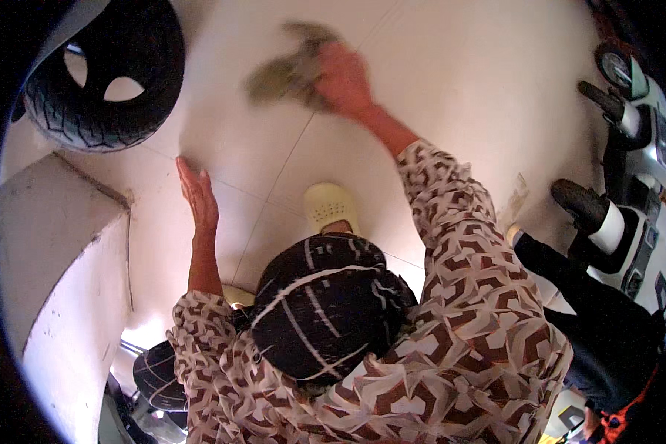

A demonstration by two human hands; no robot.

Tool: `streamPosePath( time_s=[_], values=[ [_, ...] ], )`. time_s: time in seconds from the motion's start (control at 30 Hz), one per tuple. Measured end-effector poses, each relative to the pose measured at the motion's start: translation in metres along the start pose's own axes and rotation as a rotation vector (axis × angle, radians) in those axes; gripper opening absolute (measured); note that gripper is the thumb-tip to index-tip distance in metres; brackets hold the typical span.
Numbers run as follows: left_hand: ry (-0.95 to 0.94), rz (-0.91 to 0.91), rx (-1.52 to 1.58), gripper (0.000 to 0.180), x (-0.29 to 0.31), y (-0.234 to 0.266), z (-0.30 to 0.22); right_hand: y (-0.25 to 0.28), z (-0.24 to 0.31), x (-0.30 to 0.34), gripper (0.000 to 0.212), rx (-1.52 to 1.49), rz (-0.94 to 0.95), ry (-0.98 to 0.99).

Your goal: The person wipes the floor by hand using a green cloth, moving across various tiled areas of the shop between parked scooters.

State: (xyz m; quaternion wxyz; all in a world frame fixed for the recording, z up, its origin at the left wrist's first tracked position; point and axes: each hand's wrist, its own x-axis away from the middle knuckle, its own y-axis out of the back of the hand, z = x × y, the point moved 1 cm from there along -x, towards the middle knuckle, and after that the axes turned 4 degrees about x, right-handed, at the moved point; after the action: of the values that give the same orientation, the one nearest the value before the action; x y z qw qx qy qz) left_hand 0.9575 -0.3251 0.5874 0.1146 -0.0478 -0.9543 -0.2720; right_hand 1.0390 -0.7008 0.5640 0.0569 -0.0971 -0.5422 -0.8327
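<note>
A greenish-grey cloth (277, 80), smeared by motion, is bunched in my right hand (345, 80) over the pale tiled floor (274, 148), and my right arm is stretched far forward. Whether the cloth presses on the floor all along its length is hard to tell from the blur. My left hand (198, 195) is held out flat at the left with nothing in it, its fingers straight. It is nearest to the corner of a pale raised block.
A black-tyred wheel (103, 103) stands at the upper left, above the pale block (59, 185). My yellow clog (329, 207) is on the floor before my knee. Several parked two-wheelers with small black tyres (581, 203) line the right, beside a person's dark trouser leg (562, 277).
</note>
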Motion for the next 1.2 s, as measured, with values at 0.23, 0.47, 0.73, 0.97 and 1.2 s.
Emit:
streamPosePath(
  time_s=[0.23,0.47,0.73,0.97,1.2],
  values=[
    [0.01,0.132,-0.46,0.062,-0.004,-0.037,-0.016,0.064,-0.258,0.104,0.066,0.182,-0.234,-0.8],
    [0.065,0.099,-0.615,0.067,-0.002,-0.055,-0.015,0.012,-0.147,0.234,0.069,0.137,-0.294,-0.697],
    [0.021,0.061,-0.723,0.073,-0.014,-0.07,-0.011,0.025,-0.152,0.185,0.071,0.186,-0.138,-0.429],
    [0.003,0.086,-0.66,0.073,-0.012,-0.069,-0.026,0.063,-0.32,0.093,0.066,0.381,-0.372,-0.539],
    [-0.004,0.068,-0.705,0.073,-0.011,-0.069,-0.015,0.054,-0.282,0.094,0.072,0.329,-0.437,-0.724]
  ],
)
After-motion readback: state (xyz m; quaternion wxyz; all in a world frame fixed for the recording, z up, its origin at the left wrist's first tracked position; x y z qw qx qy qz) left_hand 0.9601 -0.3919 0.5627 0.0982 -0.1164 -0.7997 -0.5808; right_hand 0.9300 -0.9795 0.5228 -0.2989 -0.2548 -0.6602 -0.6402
